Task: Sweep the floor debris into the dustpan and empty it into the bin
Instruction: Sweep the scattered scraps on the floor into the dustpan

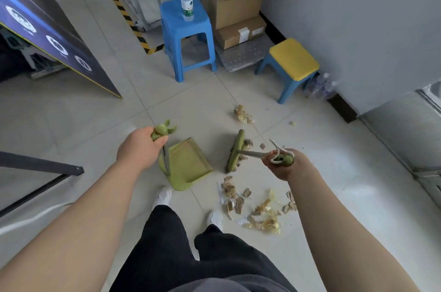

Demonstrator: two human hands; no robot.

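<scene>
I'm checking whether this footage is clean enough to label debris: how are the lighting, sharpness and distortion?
Head view: soft, even light with only faint shadows under the blue stool and the dustpan; mild glare on the floor tiles; wide-angle bending stretches the forearms and edges; the debris near the shoes is slightly soft but readable, as are the left hand and right hand.

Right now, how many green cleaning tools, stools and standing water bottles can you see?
Green cleaning tools: 2, the green plastic dustpan and green broom
Plastic stools: 2, all-blue, blue with yellow seat
Clear water bottle standing on the all-blue stool: 1
Total: 5
</scene>
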